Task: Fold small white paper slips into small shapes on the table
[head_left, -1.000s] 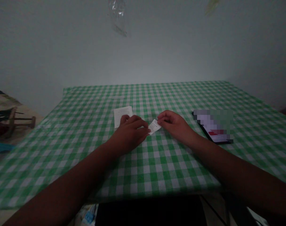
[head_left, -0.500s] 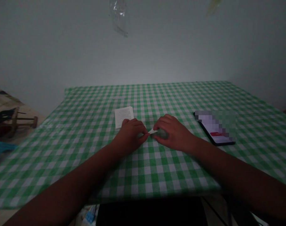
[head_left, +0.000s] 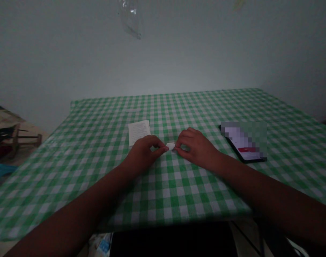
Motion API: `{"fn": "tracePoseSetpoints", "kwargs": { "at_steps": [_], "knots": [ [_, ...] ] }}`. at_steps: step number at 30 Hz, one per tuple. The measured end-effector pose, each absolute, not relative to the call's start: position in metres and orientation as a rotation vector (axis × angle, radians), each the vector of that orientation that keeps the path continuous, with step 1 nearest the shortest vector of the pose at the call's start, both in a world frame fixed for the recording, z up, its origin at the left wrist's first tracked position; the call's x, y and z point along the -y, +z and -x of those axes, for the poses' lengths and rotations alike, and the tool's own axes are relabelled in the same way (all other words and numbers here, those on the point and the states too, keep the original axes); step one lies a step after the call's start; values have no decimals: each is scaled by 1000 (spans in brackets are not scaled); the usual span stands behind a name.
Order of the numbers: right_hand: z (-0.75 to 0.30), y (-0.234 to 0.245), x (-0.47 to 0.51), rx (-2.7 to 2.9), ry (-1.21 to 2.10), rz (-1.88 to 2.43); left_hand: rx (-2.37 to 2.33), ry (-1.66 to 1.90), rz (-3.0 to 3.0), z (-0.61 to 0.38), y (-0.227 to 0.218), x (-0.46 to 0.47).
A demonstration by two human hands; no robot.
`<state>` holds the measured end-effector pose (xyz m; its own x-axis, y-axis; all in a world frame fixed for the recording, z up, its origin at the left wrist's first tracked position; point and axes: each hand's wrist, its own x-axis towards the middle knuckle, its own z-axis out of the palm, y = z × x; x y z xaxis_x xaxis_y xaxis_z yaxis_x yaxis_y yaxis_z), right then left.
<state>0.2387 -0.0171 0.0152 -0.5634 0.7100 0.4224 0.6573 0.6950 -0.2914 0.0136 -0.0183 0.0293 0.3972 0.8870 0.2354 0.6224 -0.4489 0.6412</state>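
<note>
Checked green-and-white cloth (head_left: 179,192) covers the table, running from the lower frame up past mid-height. At frame centre, the left hand (head_left: 145,151) has thumb and forefinger pinched on the left end of a small white paper (head_left: 170,146). The right hand (head_left: 196,146), fingers curled, pinches its right end. Just beyond the left hand lie printed sheets (head_left: 138,132), stacked slightly askew. Right of centre rests a phone (head_left: 242,145), screen lit, partly pixelated. Behind stands a pale wall (head_left: 179,60); a clear plastic bag (head_left: 131,19) shows at upper left of centre.

Dim lt, gry wall (head_left: 195,53), table (head_left: 179,194) w/ grn/wht chkd cloth (head_left: 104,117)
</note>
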Motion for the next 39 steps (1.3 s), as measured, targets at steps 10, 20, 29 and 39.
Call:
{"fn": "tracePoseSetpoints", "kwargs": {
  "at_steps": [10,20,29,39],
  "knots": [
    [-236,14,18,2294,223,1090,-1329,785,-2128,-15,31,20],
    [-239,18,16,2350,276,935,-1347,700,-2030,-12,32,16],
    [-245,15,10,2523,236,950,-1421,746,-2521,-5,17,10],
    [-249,17,10,2617,243,953,-967,443,-2963,-11,30,21]
  ]
}}
